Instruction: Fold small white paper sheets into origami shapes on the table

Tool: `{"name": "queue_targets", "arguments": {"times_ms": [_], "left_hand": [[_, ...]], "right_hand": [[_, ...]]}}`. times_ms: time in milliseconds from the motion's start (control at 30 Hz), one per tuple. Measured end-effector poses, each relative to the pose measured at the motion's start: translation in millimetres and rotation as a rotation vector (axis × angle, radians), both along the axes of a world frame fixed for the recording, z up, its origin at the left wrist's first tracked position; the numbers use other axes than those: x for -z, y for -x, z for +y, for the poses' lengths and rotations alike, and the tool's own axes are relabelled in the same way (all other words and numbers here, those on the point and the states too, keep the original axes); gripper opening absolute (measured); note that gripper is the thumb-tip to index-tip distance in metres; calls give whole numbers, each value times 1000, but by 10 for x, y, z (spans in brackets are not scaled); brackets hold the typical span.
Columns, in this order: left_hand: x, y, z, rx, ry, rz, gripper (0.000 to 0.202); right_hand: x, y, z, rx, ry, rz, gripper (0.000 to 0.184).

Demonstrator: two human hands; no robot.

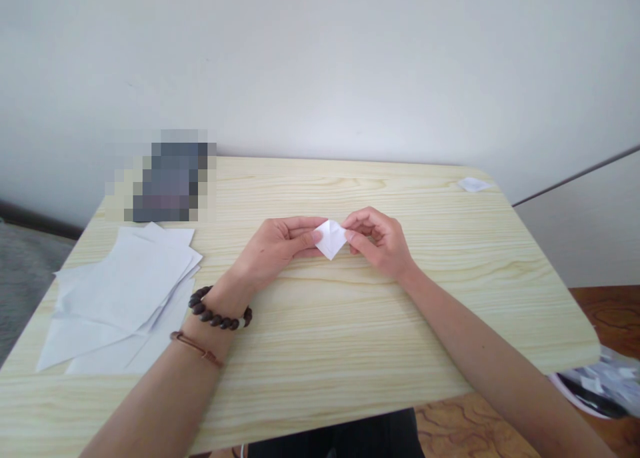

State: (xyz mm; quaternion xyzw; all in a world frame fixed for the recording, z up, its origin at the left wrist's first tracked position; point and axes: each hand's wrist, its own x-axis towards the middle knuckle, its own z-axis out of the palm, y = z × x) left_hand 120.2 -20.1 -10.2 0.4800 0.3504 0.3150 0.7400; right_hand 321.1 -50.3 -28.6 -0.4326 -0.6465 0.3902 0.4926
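Observation:
A small piece of white paper, folded into a diamond shape with creases on its face, is held between my two hands just above the middle of the table. My left hand pinches its left corner, thumb on top and fingers behind. On the other side, my right hand grips the right corner between thumb and index finger, the other fingers curled. One point of the diamond faces me. Dark beads and a thin brown bracelet circle my left wrist.
Loose white paper sheets lie in an overlapping pile at the left. Behind them is a dark, pixelated object. A small folded paper rests at the table's far right corner. A white wall stands behind. Right of the table, a bag-like item sits low.

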Motion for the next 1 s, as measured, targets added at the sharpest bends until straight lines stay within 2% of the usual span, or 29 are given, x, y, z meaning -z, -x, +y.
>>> {"name": "queue_targets", "arguments": {"times_ms": [300, 467, 700, 833, 1000], "left_hand": [[12, -8, -7, -7, -34, 39, 40], [10, -14, -24, 5, -107, 68, 45], [15, -21, -14, 3, -152, 90, 34], [39, -17, -4, -44, -132, 39, 29], [19, -21, -9, -58, -112, -2, 31]], "right_hand": [[-14, 6, 12, 12, -17, 8, 12], [-22, 32, 9, 29, -46, -42, 14], [-16, 13, -10, 29, -112, -101, 9], [-5, -17, -15, -59, -123, -74, 16], [-4, -4, -9, -29, -173, -148, 21]]}}
